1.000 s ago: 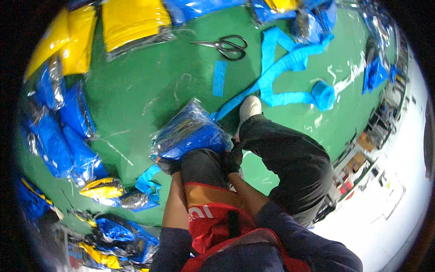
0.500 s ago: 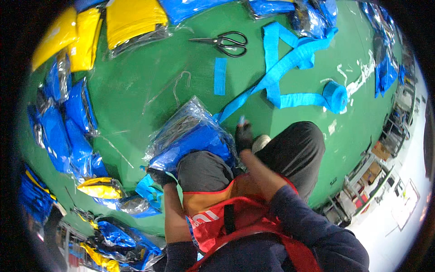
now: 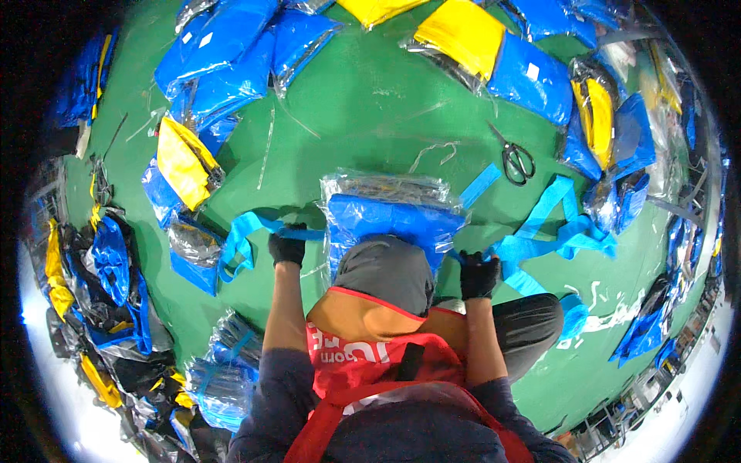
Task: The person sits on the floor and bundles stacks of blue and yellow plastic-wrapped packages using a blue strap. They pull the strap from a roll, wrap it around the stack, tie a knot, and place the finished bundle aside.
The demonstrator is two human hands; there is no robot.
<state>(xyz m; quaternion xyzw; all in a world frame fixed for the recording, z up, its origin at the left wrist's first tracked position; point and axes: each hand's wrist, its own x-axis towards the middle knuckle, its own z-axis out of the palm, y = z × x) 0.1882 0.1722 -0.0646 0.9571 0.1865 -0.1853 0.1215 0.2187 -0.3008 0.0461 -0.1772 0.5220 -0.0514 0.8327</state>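
A stack of blue folded goods in clear plastic bags (image 3: 370, 220) lies in front of me, with my bent knee pressed on its near part. To its left, my black-gloved left hand (image 3: 288, 245) is closed round a light blue strap (image 3: 245, 225); a loose end hangs beyond the hand, and the taut part runs to the stack's left side. At the stack's right side my right hand (image 3: 480, 276), gloved too, is closed on the strap's other part. From there the strap spreads in loose folds to a roll (image 3: 572, 315). The strap's course under the stack is hidden.
Black-handled scissors (image 3: 518, 162) and a short cut strap piece (image 3: 480, 185) lie on the green floor (image 3: 363, 100). Bagged blue packages (image 3: 224, 58) and yellow packages (image 3: 461, 35) ring the far side. A strapped bundle (image 3: 224, 378) sits at my near left.
My view has swung left. My left hand has drawn the strap outward, away from the stack's left side. My right hand has come nearer to me, beside the stack, and grips the strap.
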